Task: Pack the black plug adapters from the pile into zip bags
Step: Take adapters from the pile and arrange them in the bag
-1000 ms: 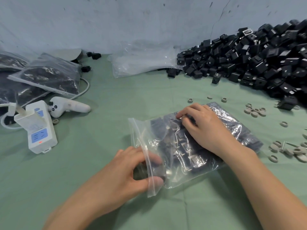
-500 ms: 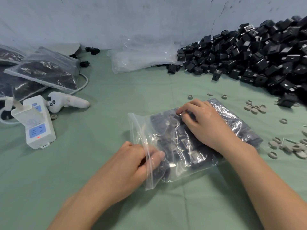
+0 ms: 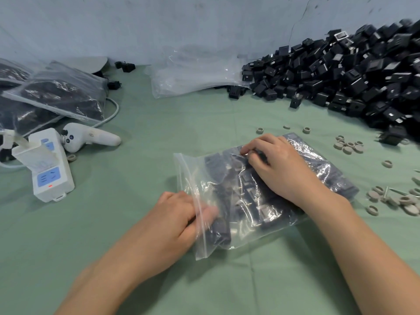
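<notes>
Green cloth (image 3: 109, 226), blue wall (image 3: 159, 23): left grip (image 3: 172, 226) pinches the zip bag (image 3: 261, 214), right grip (image 3: 284, 171) presses on it.

Light's even, soft, fairly bright, coming from above; no hard source in your shot. Shadows are faint: a diffuse dark patch on the cloth (image 3: 109, 226) under your left hand (image 3: 168, 226) and along the near edge of the zip bag (image 3: 213, 178). White glare streaks on its film and on the packed bags (image 3: 61, 94) far left. Your left fingertips (image 3: 210, 211) and the zip strip are motion-blurred. The pile (image 3: 341, 71) smears at the top-right corner, and the wide lens bows the base of the wall (image 3: 159, 23). Centre's sharp.
</notes>
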`<state>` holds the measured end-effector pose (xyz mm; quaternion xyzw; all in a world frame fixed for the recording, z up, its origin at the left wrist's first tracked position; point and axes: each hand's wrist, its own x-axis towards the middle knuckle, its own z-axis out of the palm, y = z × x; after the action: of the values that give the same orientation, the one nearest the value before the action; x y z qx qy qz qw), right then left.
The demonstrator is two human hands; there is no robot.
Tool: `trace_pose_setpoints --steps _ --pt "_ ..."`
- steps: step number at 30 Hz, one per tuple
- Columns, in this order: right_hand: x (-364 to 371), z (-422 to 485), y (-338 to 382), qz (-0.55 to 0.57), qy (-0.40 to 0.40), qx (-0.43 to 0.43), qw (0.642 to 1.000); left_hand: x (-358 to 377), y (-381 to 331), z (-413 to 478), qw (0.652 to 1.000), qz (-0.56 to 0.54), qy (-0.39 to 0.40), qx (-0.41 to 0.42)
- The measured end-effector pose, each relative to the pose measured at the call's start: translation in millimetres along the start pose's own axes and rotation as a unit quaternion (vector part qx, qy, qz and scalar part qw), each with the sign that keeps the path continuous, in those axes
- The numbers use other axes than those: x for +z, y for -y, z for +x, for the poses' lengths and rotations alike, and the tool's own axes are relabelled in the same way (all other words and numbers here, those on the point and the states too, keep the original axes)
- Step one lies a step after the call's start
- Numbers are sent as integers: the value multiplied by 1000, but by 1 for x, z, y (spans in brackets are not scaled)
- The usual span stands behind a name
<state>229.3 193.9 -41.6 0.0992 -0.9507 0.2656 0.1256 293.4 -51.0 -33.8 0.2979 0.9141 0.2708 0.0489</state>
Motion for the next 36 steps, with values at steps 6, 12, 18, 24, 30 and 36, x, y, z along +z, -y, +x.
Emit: trace_pose_setpoints --steps 6,12,18,24,30,36 --pt "1 0 0 2 -1 0 1000 -6 4 -6 997 -60 31 -32" --pt "1 0 1 4 -2 1 1000 -8 9 -9 995 -63 62 -38" --pt "1 0 0 2 -3 -2 1000 0 7 0 998 -23 42 -30" --pt "1 0 0 5 -7 -4 1000 6 6 4 997 -4 34 -70" --pt "2 -1 0 5 -6 -5 1000 10 2 18 997 24 -11 -77" --pt "2 0 1 3 -5 -4 1000 6 15 14 997 -53 24 -50"
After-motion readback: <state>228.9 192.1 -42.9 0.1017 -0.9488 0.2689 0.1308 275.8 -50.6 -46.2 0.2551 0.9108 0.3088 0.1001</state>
